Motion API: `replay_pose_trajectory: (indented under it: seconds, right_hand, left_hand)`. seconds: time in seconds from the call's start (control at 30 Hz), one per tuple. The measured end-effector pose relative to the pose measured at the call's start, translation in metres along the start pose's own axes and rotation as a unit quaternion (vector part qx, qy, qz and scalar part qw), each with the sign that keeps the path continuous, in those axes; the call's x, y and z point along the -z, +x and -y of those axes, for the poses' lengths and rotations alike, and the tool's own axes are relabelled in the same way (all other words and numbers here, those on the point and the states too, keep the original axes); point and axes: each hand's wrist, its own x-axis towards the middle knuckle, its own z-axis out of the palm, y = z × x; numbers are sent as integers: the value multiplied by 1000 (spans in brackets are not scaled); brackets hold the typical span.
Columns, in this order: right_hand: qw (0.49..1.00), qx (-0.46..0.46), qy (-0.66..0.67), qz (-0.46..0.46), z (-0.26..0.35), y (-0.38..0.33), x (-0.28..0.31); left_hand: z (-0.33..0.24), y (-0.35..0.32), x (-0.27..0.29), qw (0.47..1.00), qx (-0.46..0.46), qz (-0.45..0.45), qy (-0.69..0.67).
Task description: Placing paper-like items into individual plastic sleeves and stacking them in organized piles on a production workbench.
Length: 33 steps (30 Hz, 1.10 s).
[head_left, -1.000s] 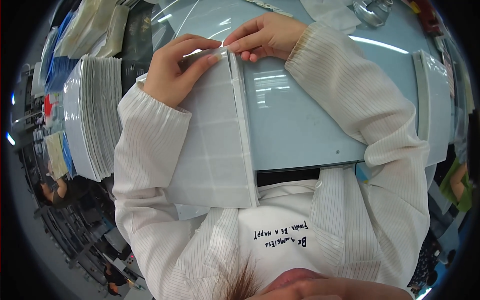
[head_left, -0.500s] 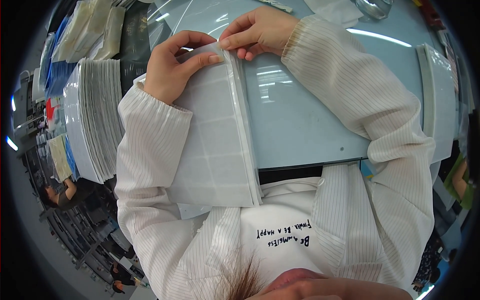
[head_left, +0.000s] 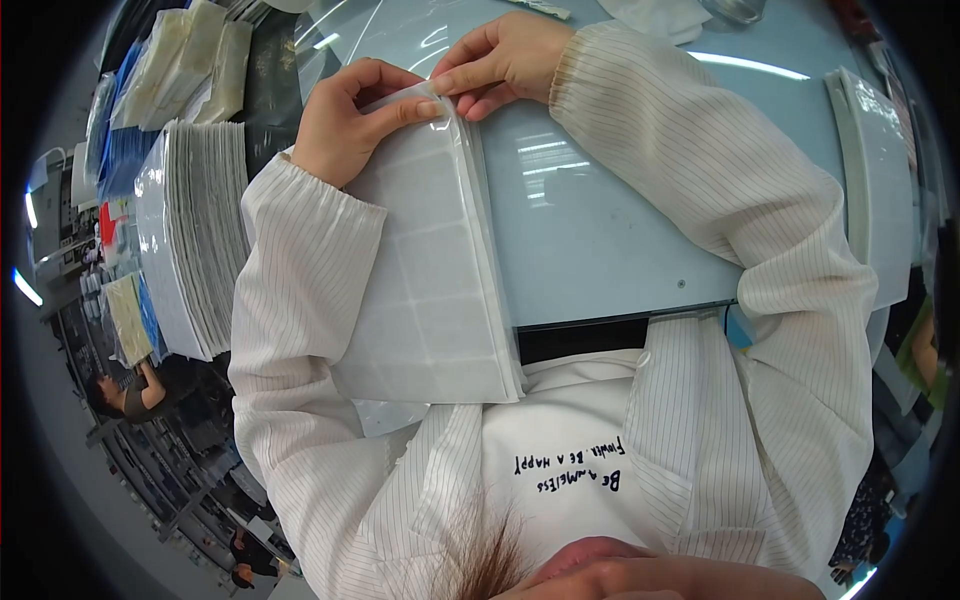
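Bench (head_left: 600,230), pale blue, glossy. Stack of trays (head_left: 190,240), grey-white, at its left edge. Clear pouch (head_left: 430,290), flat, gridded, lying over the near bench edge between the forearms. Left hand (head_left: 345,125), fingers pinching the pouch's top corner. Right hand (head_left: 505,60), fingertips pressed together on the same corner, touching the left.

I count two hands, my left hand (head_left: 345,125) and right hand (head_left: 505,60), on one clear plastic bag (head_left: 430,270). I see one blue table (head_left: 600,220), one tall stack of trays (head_left: 190,240) at left, and one pile of bags (head_left: 190,60) far left.
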Motion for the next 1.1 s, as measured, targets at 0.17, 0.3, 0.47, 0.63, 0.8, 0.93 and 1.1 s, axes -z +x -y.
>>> replay_pose_trajectory:
  seconds: [0.17, 0.3, 0.47, 0.63, 0.8, 0.93, 1.1]
  right_hand:
    - [1000, 7, 0, 0, -2, 3, 0]
    - [1000, -17, 14, 7, -1, 7, 6]
    - [995, -45, -54, -69, 15, -18, 7]
    - [921, 204, -275, -185, 0, -42, -8]
    - [844, 335, -381, -173, -11, -59, -25]
    - [939, 168, -269, -132, -3, -48, -15]
    - [961, 107, -226, -117, 0, -37, -12]
  left_hand:
    - [0, 3, 3, 1000, 24, 13, 14]
    - [6, 3, 4, 1000, 18, 5, 18]
    - [8, 5, 8, 1000, 25, -6, 16]
    - [9, 6, 2, 999, 26, -28, 22]
    - [13, 3, 3, 999, 14, -43, 22]
    - [8, 5, 2, 999, -12, -31, 23]
    - [12, 5, 5, 999, -16, -21, 24]
